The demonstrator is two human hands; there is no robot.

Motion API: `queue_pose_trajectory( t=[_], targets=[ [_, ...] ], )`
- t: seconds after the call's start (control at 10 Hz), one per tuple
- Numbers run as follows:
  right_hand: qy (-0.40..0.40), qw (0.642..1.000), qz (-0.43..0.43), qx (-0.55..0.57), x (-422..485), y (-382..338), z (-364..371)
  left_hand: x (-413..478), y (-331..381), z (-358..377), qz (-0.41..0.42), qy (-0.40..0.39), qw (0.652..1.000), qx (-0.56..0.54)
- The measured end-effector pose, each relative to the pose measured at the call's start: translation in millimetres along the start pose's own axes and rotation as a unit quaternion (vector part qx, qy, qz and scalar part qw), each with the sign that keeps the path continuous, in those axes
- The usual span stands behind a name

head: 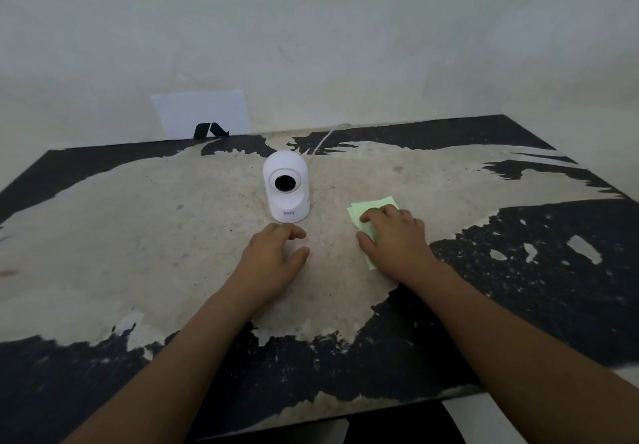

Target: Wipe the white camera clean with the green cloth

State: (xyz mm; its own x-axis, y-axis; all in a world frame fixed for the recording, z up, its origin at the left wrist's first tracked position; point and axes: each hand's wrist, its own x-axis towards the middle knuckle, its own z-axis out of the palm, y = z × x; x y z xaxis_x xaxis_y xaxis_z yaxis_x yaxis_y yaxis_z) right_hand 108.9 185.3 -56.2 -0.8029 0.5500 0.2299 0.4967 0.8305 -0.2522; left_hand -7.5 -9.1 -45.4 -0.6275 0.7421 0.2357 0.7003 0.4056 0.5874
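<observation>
The white camera [286,186] stands upright in the middle of the worn table [138,229], its round dark lens facing me and a white cable [326,137] running off behind it. My left hand [275,258] rests palm down just in front of the camera's base, fingers loosely apart, holding nothing and not touching it. To the right of the camera lies the pale green cloth [371,207], flat and folded. My right hand [394,238] lies on top of the cloth with fingers curled over it, covering most of it.
The table top is black with large patches worn to beige. A white sheet of paper [204,112] leans against the wall behind the table, with a small black stand [210,131] in front of it. The table's near edge runs below my forearms.
</observation>
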Motion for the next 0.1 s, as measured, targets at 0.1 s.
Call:
queue_pose_trajectory(
  t=[0.1],
  targets=[
    [0.022,0.999,0.003,0.033,11.9,-14.4,-16.8,5.6,5.9,-10.6,0.005,0.031,0.999,0.000]
  ],
)
